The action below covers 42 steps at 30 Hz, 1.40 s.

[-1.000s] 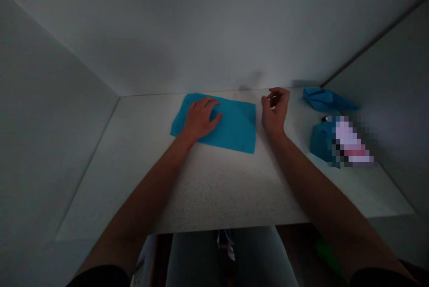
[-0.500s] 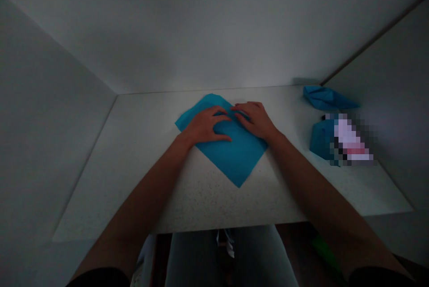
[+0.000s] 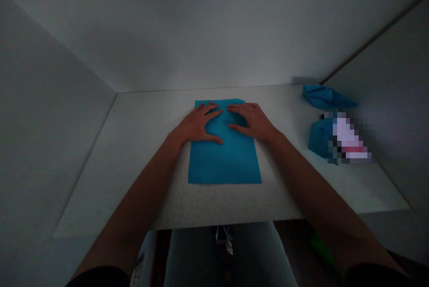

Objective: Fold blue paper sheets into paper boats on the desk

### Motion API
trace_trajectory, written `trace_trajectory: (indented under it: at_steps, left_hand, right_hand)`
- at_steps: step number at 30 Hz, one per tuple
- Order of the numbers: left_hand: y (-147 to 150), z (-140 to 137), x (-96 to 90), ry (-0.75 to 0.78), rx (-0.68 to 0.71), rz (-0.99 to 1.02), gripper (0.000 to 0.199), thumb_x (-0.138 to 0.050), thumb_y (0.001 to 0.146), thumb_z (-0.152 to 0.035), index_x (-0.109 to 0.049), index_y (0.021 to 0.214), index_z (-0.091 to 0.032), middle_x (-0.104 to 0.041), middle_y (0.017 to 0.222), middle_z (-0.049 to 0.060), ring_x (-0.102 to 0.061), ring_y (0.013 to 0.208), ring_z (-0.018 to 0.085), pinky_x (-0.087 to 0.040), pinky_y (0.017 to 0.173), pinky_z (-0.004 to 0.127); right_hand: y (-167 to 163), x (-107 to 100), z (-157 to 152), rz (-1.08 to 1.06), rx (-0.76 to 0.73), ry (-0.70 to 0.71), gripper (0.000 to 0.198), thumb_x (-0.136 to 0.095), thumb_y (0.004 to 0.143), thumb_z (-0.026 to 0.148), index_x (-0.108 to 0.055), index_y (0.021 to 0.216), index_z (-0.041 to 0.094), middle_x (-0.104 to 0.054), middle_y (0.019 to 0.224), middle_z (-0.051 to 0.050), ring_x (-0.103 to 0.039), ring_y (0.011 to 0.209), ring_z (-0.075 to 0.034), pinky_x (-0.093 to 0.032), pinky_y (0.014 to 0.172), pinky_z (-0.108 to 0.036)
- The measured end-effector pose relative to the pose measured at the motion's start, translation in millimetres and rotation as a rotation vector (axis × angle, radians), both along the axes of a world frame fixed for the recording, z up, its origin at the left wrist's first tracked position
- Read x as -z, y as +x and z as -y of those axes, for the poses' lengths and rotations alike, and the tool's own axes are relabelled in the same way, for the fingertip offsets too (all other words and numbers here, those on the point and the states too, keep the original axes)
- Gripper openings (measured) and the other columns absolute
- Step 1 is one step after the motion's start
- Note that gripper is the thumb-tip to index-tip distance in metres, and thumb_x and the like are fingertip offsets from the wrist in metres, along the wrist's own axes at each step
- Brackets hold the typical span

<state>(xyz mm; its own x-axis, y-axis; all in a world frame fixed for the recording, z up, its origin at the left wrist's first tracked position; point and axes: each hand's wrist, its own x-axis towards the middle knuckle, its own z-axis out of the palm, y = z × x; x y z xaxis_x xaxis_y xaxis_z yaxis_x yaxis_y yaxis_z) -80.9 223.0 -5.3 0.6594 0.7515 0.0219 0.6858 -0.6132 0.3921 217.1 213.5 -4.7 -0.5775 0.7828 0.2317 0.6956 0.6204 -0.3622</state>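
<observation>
A blue sheet of paper [image 3: 224,164] lies on the white speckled tabletop, its near edge running roughly parallel to the table's front. My left hand [image 3: 202,124] rests on the sheet's left side, fingers spread and thumb pointing right. On the right part of the sheet lies my right hand [image 3: 250,119], its fingers stretched toward the left hand. A gap of blue paper shows between the two hands. The far edge looks slightly uneven at its right corner.
To the right, a folded blue paper piece [image 3: 326,96] lies by the back corner. Nearer stands another blue item [image 3: 320,138] beside a pixelated, unreadable object [image 3: 350,139]. Walls [image 3: 214,27] enclose the tabletop [image 3: 134,153] at the back and both sides.
The blue sheet has turned from a diamond position to lying square with the table's front edge. Both hands stay on it; the left has shifted slightly left.
</observation>
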Motion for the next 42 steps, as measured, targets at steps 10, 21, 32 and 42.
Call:
trace_trajectory:
  at_steps: [10,21,32,42]
  left_hand:
    - [-35.1,41.7,-1.0,0.038,-0.136,-0.066,0.142,-0.068,0.074,-0.104,-0.028,0.182,-0.021,-0.020,0.190,0.021,-0.018,0.177,0.044,-0.009,0.144,0.063]
    - [-35.3,45.2,-11.4,-0.038,-0.060,-0.001,0.128,-0.079,0.073,-0.097,-0.047,0.176,-0.029,-0.038,0.185,0.015,-0.029,0.173,0.046,-0.008,0.143,0.063]
    - [-37.0,44.0,-12.6,-0.084,-0.058,0.039,0.103,-0.074,0.087,-0.088,-0.050,0.173,-0.038,-0.037,0.187,0.008,-0.029,0.172,0.047,-0.011,0.141,0.065]
    - [-36.9,44.1,-10.5,-0.092,-0.042,-0.006,0.115,-0.074,0.083,-0.092,-0.041,0.178,-0.037,-0.028,0.190,0.008,-0.021,0.175,0.047,-0.007,0.142,0.065]
  right_hand:
    - [26.2,10.1,9.2,0.169,-0.081,-0.033,0.130,-0.073,0.079,0.098,-0.030,0.182,0.032,-0.028,0.188,-0.015,-0.034,0.171,-0.048,-0.023,0.138,-0.071]
    - [22.8,-11.8,15.4,0.098,-0.194,-0.109,0.120,-0.082,0.081,0.088,-0.039,0.179,0.034,-0.042,0.184,-0.011,-0.041,0.166,-0.050,-0.025,0.136,-0.071]
    - [28.1,-10.8,12.8,0.088,-0.182,-0.204,0.106,-0.079,0.083,0.089,-0.051,0.173,0.039,-0.044,0.183,-0.006,-0.042,0.166,-0.050,-0.030,0.134,-0.070]
    - [31.3,-15.2,12.5,0.061,-0.155,-0.217,0.096,-0.075,0.089,0.086,-0.057,0.169,0.037,-0.050,0.180,-0.006,-0.044,0.164,-0.048,-0.025,0.135,-0.071]
